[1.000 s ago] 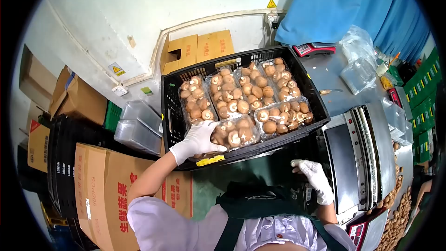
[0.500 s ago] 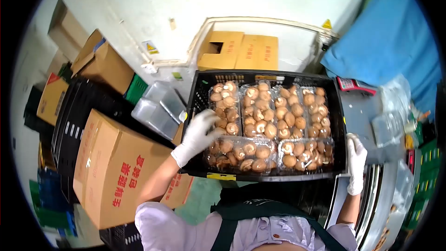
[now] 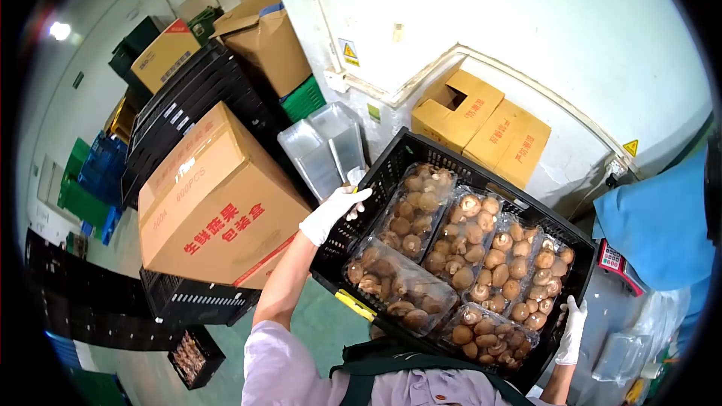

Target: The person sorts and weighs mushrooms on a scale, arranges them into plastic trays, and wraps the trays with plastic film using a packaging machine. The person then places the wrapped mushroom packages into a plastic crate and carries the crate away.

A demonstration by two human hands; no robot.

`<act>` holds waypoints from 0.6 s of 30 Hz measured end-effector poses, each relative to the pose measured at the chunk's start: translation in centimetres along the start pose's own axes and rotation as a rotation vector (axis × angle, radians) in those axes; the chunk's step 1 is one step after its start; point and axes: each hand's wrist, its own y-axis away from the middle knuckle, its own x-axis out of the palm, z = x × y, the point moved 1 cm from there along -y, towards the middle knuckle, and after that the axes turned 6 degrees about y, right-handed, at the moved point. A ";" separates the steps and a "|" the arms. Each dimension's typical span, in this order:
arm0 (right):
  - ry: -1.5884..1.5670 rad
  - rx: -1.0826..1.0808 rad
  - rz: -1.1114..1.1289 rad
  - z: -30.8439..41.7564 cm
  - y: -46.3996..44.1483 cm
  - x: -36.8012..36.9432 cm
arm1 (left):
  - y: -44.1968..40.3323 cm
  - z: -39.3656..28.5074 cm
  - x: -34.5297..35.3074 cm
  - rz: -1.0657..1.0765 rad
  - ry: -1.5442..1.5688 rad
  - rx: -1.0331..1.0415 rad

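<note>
The left hand (image 3: pixel 335 214) has gone from above the mushroom packs (image 3: pixel 462 242) to the left rim of the black crate (image 3: pixel 466 174), gripping it; the right hand (image 3: pixel 573 334) holds the opposite side, so the crate, between both hands, now seems the thing being handled. It contains six clear packs: four side by side, two along its near edge. Left of it stand stacked clear trays (image 3: pixel 322 146).
</note>
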 end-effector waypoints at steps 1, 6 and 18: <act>-0.013 0.003 -0.023 0.3 0.5 0.1 | 0.1 -0.1 0.4 -0.051 -0.052 0.015; 0.020 -0.083 0.050 0.8 0.6 0.1 | 1.5 0.5 -0.2 -0.139 -0.163 0.060; 0.224 -0.360 0.177 4.3 1.7 1.0 | 22.7 5.2 -2.9 -0.490 -0.213 0.253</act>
